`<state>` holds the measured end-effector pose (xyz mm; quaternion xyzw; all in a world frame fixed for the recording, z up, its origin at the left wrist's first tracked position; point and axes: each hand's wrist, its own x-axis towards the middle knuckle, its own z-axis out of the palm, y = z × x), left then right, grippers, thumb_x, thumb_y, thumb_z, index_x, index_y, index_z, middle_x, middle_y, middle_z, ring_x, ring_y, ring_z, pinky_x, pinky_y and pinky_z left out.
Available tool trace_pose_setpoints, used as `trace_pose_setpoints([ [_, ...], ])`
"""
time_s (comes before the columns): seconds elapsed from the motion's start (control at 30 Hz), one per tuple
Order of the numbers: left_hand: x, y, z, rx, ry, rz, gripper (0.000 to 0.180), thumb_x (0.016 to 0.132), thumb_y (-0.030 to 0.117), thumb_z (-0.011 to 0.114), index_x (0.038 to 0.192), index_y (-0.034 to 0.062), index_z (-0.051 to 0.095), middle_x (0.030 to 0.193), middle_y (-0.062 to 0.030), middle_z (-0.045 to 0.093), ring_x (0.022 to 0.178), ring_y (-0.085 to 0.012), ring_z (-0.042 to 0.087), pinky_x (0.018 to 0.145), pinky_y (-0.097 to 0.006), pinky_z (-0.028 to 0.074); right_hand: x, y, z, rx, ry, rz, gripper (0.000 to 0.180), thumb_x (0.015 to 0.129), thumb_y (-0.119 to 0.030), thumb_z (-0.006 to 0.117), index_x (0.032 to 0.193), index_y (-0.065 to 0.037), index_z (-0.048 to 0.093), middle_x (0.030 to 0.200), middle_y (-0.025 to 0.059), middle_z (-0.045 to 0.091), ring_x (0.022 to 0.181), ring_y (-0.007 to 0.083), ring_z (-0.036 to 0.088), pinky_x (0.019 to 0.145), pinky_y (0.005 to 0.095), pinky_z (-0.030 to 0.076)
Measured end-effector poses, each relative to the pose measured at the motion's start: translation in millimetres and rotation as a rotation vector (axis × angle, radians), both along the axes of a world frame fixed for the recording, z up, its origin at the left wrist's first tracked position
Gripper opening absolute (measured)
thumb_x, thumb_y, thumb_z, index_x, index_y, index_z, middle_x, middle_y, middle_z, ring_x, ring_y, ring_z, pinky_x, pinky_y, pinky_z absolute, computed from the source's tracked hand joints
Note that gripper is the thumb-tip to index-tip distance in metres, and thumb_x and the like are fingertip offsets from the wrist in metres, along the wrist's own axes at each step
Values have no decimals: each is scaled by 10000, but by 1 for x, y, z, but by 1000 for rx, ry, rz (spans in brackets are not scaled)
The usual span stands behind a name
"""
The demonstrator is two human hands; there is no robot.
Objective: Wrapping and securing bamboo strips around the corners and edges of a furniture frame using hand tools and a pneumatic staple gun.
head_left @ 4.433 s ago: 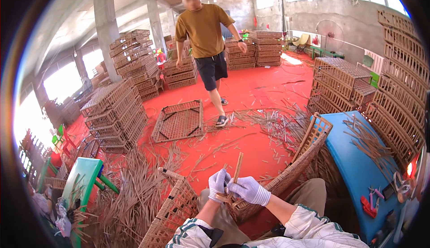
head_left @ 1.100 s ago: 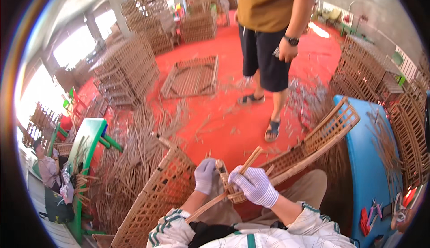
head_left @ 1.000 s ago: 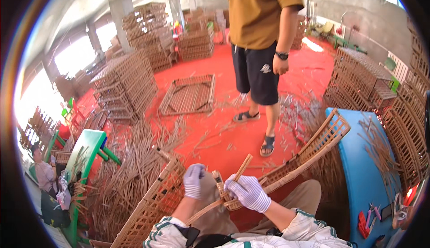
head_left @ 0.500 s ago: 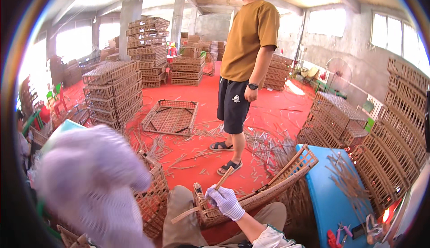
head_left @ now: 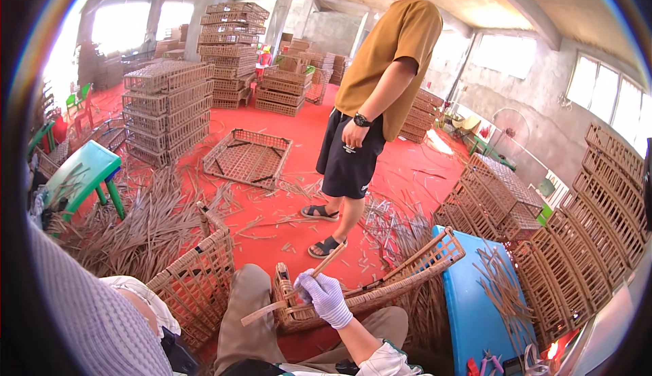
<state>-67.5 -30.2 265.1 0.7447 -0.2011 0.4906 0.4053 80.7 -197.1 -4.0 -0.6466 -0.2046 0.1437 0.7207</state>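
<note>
We are curling our right hand (head_left: 326,298) fingers tight around a bamboo stick (head_left: 299,289) on the woven crate (head_left: 380,288) lying across our lap to keep it steady, while our left hand, blurry up close, is unclear.

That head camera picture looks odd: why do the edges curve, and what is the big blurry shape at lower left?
Head view: the fisheye lens bends straight edges near its rim; bright windows wash out; the blur is the gloved left hand, close to the lens; the right hand is sharp.
</note>
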Motion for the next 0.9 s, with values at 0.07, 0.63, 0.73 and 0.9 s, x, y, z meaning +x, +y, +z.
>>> trace_pose_setpoints([
  [0.07, 3, 0, 1, 5, 5, -1, 213, 956, 218, 526, 906, 14, 563, 805, -67, 548, 745, -159, 520, 692, -313, 449, 2, 1, -1, 40, -36, 8, 246, 1022, -201, 561, 898, -16, 665, 680, -6, 584, 576, 49, 505, 538, 217, 414],
  [0.63, 13, 10, 15, 20, -30, 32, 193, 953, 197, 529, 892, 18, 564, 802, -69, 549, 756, -164, 526, 692, -318, 453, -10, -2, 4, -10, -7, -39, 237, 1022, -167, 557, 864, -27, 663, 659, -19, 562, 580, 35, 499, 533, 211, 400],
  [0.73, 17, 10, 12, 15, -34, 38, 189, 952, 193, 530, 890, 18, 564, 801, -69, 550, 758, -164, 527, 692, -319, 454, -1, -4, 5, 8, -26, -22, 246, 1025, -180, 556, 865, -30, 666, 658, -19, 565, 580, 37, 510, 537, 209, 407],
  [0.9, 21, 7, 5, -7, -24, 23, 183, 951, 187, 530, 885, 19, 564, 800, -70, 550, 761, -166, 528, 692, -320, 455, 6, -10, 8, -42, -67, -27, 232, 1024, -170, 554, 882, -23, 662, 661, -16, 573, 575, 41, 509, 540, 208, 410],
])
